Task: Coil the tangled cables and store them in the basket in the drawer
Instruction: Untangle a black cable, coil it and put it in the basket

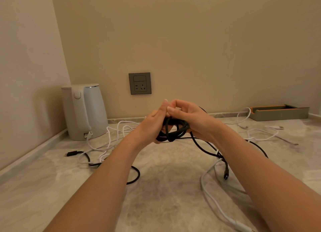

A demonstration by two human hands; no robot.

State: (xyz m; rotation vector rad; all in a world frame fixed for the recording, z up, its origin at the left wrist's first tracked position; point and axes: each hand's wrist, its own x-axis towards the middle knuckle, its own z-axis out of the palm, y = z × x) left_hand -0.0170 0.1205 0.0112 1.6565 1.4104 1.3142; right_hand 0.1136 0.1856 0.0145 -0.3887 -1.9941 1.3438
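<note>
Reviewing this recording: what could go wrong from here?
1. Loops of the black cable look uneven between the left hand and right hand; some may slip from the grip.
2. Its tail crosses a white cable, so winding it in may drag that along and retangle them.

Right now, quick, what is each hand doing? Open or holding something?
Left hand: closed, holding the black cable coil.
Right hand: closed, fingers curled on the black cable coil.
</note>
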